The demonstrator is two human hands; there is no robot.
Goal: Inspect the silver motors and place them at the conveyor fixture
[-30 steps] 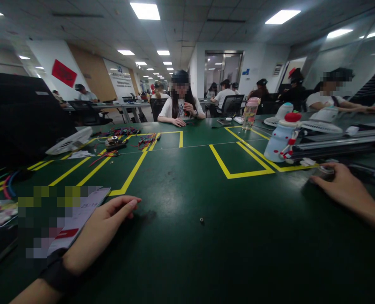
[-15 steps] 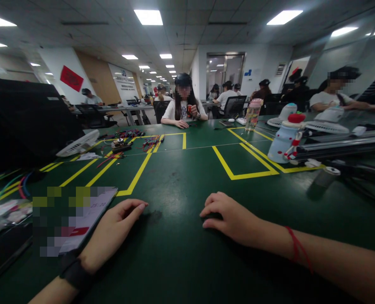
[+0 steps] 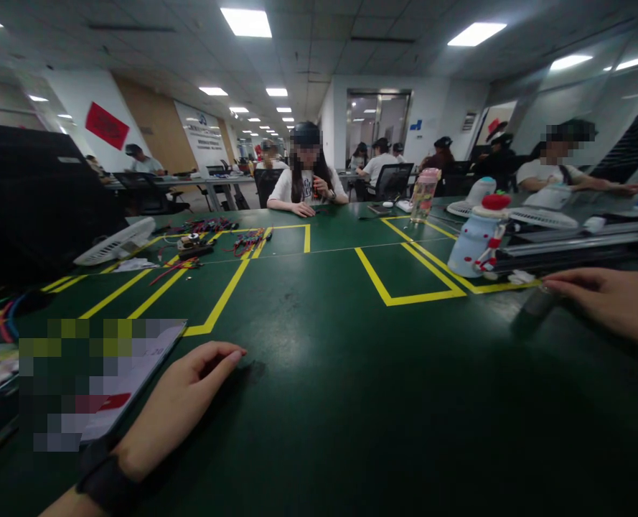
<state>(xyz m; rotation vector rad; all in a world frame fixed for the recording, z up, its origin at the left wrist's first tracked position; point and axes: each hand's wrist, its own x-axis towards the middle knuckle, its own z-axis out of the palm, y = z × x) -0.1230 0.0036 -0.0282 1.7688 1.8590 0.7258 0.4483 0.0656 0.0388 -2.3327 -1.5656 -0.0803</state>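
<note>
My left hand (image 3: 192,391), with a black band (image 3: 106,474) at the wrist, rests on the green table. Its fingers curl loosely and the thumb tip meets them, with nothing visible between. Beside it lies a flat, pale panel (image 3: 151,359), partly pixelated, perhaps a screen. Far to the right, my right hand (image 3: 614,298) reaches in from the frame edge. Its thumb and fingers close at the top of a small grey metal cylinder (image 3: 535,305), which stands on the table and is partly hidden by the fingertips.
A blue bottle with a red lid (image 3: 474,240) and metal rails (image 3: 566,248) stand by my right hand. Wires (image 3: 251,240) and a white fan (image 3: 117,243) lie at the left. Yellow tape (image 3: 426,296) marks the tabletop (image 3: 308,402). Across sits a person (image 3: 308,179).
My right hand has moved from the middle of the table out to the right, onto the metal cylinder. My left hand stays in place; the view has shifted slightly.
</note>
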